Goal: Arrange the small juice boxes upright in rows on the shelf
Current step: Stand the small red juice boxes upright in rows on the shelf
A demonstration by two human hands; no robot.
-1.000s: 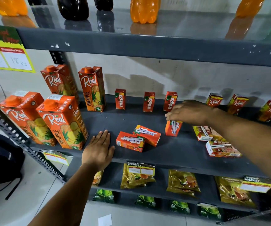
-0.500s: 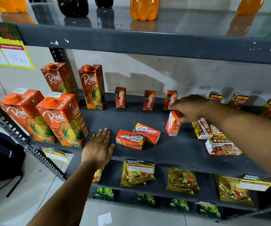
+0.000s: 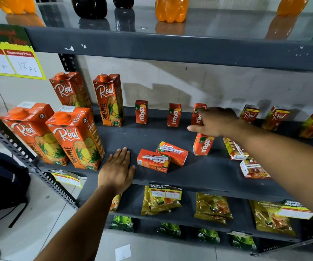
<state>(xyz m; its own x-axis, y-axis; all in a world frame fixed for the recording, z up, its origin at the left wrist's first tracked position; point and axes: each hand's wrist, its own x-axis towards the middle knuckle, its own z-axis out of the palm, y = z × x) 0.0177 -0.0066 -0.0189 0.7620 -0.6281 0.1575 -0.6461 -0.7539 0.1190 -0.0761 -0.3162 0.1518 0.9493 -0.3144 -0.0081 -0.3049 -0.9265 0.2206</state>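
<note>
Standing upright, a Maaza box (image 3: 202,145) sits just below the right hand (image 3: 215,122), whose fingers are spread, gripping nothing. The left hand (image 3: 117,169) lies flat on the shelf (image 3: 199,172), beside two toppled boxes (image 3: 163,157).

Middle shelf (image 3: 199,178): open lanes and blockers.

Bare deck runs wide between the tall pineapple cartons (image 3: 76,136) at left and the fallen Maaza boxes (image 3: 163,157), though the left hand (image 3: 117,169) lies flat across its front edge. Behind the fallen pair, a clear strip reaches the back row of upright Maaza boxes (image 3: 157,113), which stand with gaps between them. An upright Maaza box (image 3: 202,145) stands mid-shelf, the right hand (image 3: 215,122) spread just above it. The right forearm (image 3: 283,157) crosses over two tipped Real boxes (image 3: 246,161), barring that side. Front edge right of centre lies bare.
</note>
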